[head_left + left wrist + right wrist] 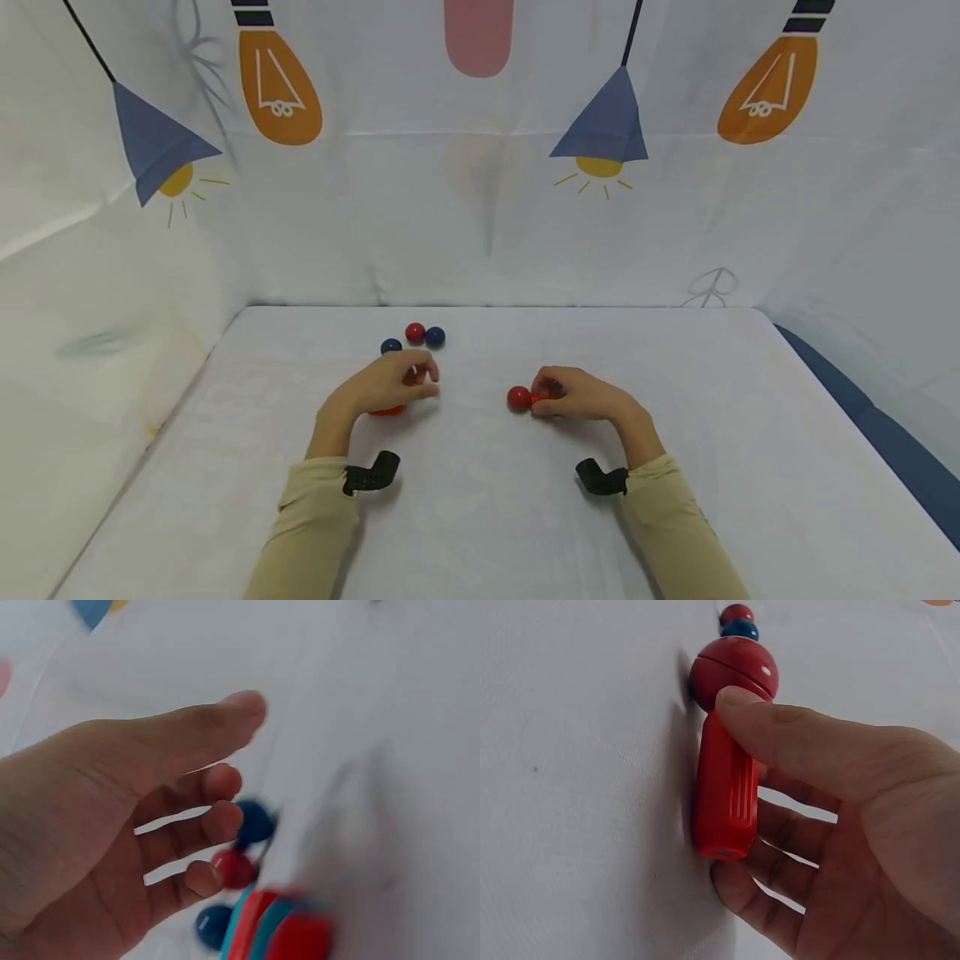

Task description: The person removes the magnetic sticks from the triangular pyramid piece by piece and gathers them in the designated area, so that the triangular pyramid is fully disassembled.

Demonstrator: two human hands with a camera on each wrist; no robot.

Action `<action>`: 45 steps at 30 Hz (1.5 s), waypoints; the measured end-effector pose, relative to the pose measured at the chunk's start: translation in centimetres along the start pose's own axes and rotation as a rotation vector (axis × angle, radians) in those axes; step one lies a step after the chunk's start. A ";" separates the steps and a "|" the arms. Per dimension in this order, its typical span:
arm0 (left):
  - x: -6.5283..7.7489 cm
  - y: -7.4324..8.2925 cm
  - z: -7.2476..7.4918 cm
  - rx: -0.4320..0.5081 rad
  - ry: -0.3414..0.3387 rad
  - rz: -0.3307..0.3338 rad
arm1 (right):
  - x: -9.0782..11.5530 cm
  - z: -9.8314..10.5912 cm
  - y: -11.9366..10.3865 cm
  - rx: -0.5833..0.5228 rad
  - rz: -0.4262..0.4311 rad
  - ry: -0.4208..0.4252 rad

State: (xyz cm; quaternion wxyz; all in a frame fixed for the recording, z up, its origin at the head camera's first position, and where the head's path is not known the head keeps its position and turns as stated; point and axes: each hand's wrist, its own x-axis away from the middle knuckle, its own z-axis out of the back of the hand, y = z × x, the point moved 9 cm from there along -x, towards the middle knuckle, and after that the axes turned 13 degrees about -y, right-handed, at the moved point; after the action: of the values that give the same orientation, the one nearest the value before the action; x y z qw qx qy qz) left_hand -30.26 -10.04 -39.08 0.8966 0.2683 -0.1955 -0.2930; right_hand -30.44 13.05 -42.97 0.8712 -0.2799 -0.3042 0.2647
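Observation:
My right hand pinches a short red ribbed stick between thumb and fingers. One end of the stick meets a red ball with a seam around it, seen on the table in the head view too. On the left, my other hand hovers with loosely bent fingers, thumb apart, holding nothing. Under and beside it are red and blue sticks, partly hidden by the hand in the head view and blurred in the left wrist view.
Beyond my left hand lie a red ball, a dark blue ball and another dark blue ball. A white cloth covers the table. At its back edge hangs a white curtain printed with lamps.

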 end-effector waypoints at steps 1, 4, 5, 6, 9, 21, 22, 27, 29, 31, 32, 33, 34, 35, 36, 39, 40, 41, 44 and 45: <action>-0.6 0.8 -0.6 -0.015 -0.002 -0.021 | 0.0 0.0 0.0 -0.001 0.005 -0.007; -2.5 2.8 -2.5 -0.055 -0.011 -0.041 | -0.1 -0.1 -0.3 0.006 0.025 -0.019; -3.1 3.4 -3.2 -0.061 -0.021 -0.042 | -0.1 -0.2 -0.5 0.008 0.038 -0.022; -3.6 3.8 -3.9 -0.065 -0.026 -0.041 | -0.1 -0.2 -0.8 0.010 0.052 -0.025; -4.6 4.8 -5.4 -0.088 -0.028 -0.058 | -0.3 -0.5 -1.4 0.013 0.081 -0.037; -5.2 5.7 -6.8 -0.110 0.009 -0.087 | -1.3 -1.3 -2.0 0.046 0.085 -0.041; -5.2 5.8 -6.8 -0.105 0.015 -0.096 | -1.3 -1.3 -2.0 0.047 0.083 -0.038; -5.3 5.9 -6.5 -0.098 0.065 -0.113 | -1.2 -1.1 -1.9 0.042 0.072 -0.024; -5.4 5.9 -6.4 -0.099 0.088 -0.106 | -1.2 -1.1 -1.9 0.034 0.076 -0.023; -5.5 5.9 -6.3 -0.113 0.110 -0.097 | -1.1 -1.2 -1.9 0.037 0.080 -0.026; -5.6 5.9 -6.1 -0.125 0.126 -0.085 | -1.1 -1.2 -1.9 0.041 0.080 -0.032; -5.5 5.9 -5.9 -0.131 0.151 -0.071 | -1.0 -1.3 -2.0 0.040 0.089 -0.040; -5.5 5.8 -5.5 -0.130 0.179 -0.054 | -1.0 -1.4 -2.0 0.045 0.093 -0.047; -5.4 5.7 -5.0 -0.127 0.211 -0.033 | -1.0 -1.4 -2.0 0.049 0.097 -0.052; -5.2 5.5 -4.5 -0.123 0.247 -0.007 | -0.9 -1.5 -2.0 0.054 0.098 -0.057; -4.6 5.0 -2.7 -0.126 0.342 0.055 | -1.0 -1.6 -2.1 0.054 0.105 -0.062; -4.4 4.8 -2.3 -0.148 0.356 0.070 | -1.0 -1.6 -2.0 0.054 0.096 -0.059; -4.4 4.7 -2.0 -0.181 0.364 0.079 | -1.1 -1.6 -1.9 0.052 0.091 -0.055; -4.6 4.3 -1.5 -0.290 0.353 0.083 | -1.2 -1.6 -1.6 0.038 0.063 -0.044; -4.7 4.2 -1.4 -0.320 0.344 0.081 | -1.2 -1.6 -1.6 0.033 0.060 -0.040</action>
State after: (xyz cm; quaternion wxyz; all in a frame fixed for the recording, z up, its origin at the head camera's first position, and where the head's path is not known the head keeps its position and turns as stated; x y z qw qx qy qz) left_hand -31.35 -3.68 -38.65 0.9589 0.1605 -0.0016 -0.2340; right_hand -29.70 10.63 -43.44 0.8610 -0.2692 -0.3089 0.3013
